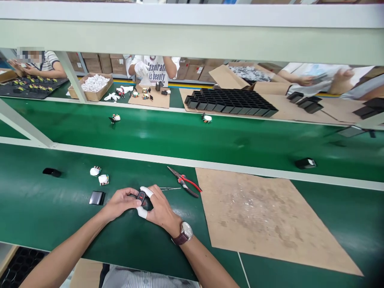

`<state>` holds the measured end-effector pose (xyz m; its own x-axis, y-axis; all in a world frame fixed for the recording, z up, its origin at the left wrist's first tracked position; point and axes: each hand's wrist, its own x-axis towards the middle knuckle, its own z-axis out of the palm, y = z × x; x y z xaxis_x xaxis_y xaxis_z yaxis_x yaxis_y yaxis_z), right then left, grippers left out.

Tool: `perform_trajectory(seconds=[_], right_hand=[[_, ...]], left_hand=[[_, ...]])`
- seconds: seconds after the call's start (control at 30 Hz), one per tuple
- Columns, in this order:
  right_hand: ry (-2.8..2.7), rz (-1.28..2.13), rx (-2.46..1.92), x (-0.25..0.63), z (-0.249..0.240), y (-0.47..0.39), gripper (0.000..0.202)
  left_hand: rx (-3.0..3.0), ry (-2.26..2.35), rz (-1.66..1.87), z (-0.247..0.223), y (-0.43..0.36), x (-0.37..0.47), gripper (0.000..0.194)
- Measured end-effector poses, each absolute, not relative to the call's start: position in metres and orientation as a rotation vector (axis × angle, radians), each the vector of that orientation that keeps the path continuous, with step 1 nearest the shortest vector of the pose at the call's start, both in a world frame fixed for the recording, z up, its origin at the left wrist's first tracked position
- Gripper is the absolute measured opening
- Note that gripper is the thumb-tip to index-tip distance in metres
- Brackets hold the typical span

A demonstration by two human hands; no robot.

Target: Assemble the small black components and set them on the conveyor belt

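Observation:
In front of me, both hands hold a small black plastic housing [141, 197] with a red mark on its face. My left hand [123, 202] pinches it from the left. My right hand [160, 208], with white finger cots on thumb and finger and a watch at the wrist, grips it from the right. Left of my hands lie a glossy black case [96, 197] and two small circuit boards with white tops, one board [95, 171] behind the other board [103, 179]. Tweezers [171, 188] and red-handled long-nose pliers [183, 181] rest just beyond my right hand.
A stained cardboard sheet [255, 212] covers the bench at right. A black part [52, 172] lies at far left. Beyond the metal rail, a green conveyor [168, 134] carries several parts. Co-workers sit opposite, near rows of black cases [231, 102]. A shelf beam [192, 38] crosses above.

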<state>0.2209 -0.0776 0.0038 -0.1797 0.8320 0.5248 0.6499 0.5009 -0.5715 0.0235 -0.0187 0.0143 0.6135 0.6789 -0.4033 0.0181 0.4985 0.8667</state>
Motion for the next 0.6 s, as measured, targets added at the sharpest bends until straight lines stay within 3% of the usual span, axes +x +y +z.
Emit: perform_trajectory(seconds=[0.37,0.5,0.6], right_hand=[[-2.096,0.267,-1.354,0.248,0.017,-0.077,0.066],[-2.111,0.146,-1.614,0.285,0.013,-0.077,0.051],[-2.106,0.099,-1.726,0.298,0.001,-0.076,0.051]], left_hand=[[1.084,0.733,0.696,0.015,-0.019,0.024,0.04],[1.262,0.741,0.809,0.018,-0.009,0.02,0.043],[1.489,0.809,0.837,0.023,0.017,0.018,0.036]])
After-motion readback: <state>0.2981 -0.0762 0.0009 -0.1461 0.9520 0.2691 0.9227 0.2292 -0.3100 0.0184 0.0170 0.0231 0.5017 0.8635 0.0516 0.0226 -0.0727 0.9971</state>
